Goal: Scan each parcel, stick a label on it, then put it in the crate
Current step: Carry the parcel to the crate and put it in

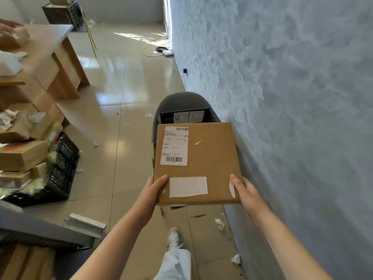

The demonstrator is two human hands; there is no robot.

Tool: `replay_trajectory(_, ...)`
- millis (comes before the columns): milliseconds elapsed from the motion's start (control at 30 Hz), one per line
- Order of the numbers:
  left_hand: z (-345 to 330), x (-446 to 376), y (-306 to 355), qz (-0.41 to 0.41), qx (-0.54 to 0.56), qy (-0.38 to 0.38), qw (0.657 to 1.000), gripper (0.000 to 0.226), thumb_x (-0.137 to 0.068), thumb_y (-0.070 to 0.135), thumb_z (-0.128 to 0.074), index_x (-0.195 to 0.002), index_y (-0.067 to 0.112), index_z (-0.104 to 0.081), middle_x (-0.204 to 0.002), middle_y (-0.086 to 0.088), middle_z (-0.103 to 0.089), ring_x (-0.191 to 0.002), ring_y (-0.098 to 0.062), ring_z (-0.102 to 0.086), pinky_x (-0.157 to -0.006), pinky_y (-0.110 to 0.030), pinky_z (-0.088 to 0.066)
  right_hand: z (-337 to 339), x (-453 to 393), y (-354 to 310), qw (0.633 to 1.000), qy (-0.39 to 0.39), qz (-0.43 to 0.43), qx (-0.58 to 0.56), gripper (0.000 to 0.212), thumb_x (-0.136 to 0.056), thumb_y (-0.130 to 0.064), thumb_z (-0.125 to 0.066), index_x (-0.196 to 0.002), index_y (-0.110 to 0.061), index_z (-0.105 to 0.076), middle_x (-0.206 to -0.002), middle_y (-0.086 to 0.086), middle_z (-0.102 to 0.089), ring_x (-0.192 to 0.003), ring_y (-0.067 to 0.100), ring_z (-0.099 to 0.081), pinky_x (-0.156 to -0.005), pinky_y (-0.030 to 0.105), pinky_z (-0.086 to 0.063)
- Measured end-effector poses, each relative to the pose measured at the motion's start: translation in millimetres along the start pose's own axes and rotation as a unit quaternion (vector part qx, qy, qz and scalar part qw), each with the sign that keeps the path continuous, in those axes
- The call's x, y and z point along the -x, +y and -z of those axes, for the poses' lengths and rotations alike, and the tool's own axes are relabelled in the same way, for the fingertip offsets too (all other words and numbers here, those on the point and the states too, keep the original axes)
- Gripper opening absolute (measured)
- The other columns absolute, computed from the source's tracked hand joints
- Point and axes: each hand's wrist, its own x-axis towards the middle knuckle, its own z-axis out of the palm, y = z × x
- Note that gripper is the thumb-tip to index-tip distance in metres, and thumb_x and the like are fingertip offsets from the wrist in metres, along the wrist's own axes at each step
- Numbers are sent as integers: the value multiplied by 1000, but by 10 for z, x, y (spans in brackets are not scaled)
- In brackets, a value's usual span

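I hold a flat brown cardboard parcel [210,156] out in front of me with both hands. My left hand [153,190] grips its near left corner and my right hand [245,190] grips its near right corner, thumbs on top. A printed shipping label with barcodes [175,145] is stuck on the far left of its top. A plain white label [188,186] sits near the front edge. Beyond the parcel, a black crate [182,116] with a handwritten paper sign rests on a grey chair [181,101] by the wall.
A textured wall [292,98] runs along the right. At left, a wooden table [40,63] carries parcels, and a second black crate [60,170] holds boxes. Paper scraps [220,223] litter the tiled floor. Another person's hand [8,27] shows at top left.
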Motion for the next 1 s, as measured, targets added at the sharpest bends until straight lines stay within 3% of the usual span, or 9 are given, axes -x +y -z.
replay_trajectory(133,-28,-798,241,25,-18,-18,999,76,-75,57,-70,-139,27,-45,-123,1,-70,-109,-20,-69,-103,-44,-49,-14,-780,-194,1000,4,-21,5,51,-94,-51,-53,-134,-20,-54,-119,-5,-69,-110,12,-64,-84,24,-49)
replay_trajectory(267,-124,-1587,386,59,-45,-21,997,53,-93,46,-61,-140,31,-43,-124,3,-68,-109,-18,-68,-98,-38,-52,9,-1533,-308,998,6,-55,19,56,-91,-54,-52,-136,-20,-53,-119,-2,-69,-109,15,-65,-84,26,-51)
replay_trajectory(467,-288,-2582,446,113,-58,4,992,39,-98,38,-57,-135,27,-49,-120,5,-69,-105,-15,-68,-81,-26,-54,69,-2629,-338,992,-11,-124,29,49,-95,-51,-52,-136,-25,-52,-120,-5,-66,-110,15,-62,-84,28,-48)
replay_trajectory(700,-342,-3538,202,185,-52,80,978,60,-97,37,-55,-150,24,-32,-133,3,-57,-120,-20,-56,-106,-43,-45,42,-3817,-196,976,-76,-177,100,48,-98,-44,-53,-141,-23,-50,-119,-9,-66,-111,12,-62,-92,30,-48)
replay_trajectory(800,-341,-3819,57,195,-36,118,973,63,-98,35,-55,-153,23,-28,-134,3,-55,-122,-21,-53,-104,-42,-45,-79,-4125,-145,971,-64,-155,172,36,-101,-38,-50,-136,-28,-51,-112,-12,-64,-106,10,-61,-88,30,-50)
replay_trajectory(867,-343,-3941,-15,191,-28,137,971,62,-97,35,-55,-152,22,-30,-128,4,-56,-118,-19,-54,-95,-37,-47,-151,-4244,-44,963,-53,-149,220,30,-102,-40,-46,-131,-35,-51,-112,-14,-63,-112,13,-58,-96,36,-50)
replay_trajectory(1000,-318,-4078,-162,176,-22,174,969,70,-87,41,-57,-151,23,-33,-128,3,-57,-115,-17,-55,-92,-34,-46,-339,-4365,205,951,-30,-153,268,51,-102,-43,-39,-150,-25,-36,-138,-4,-54,-129,18,-50,-109,42,-44)
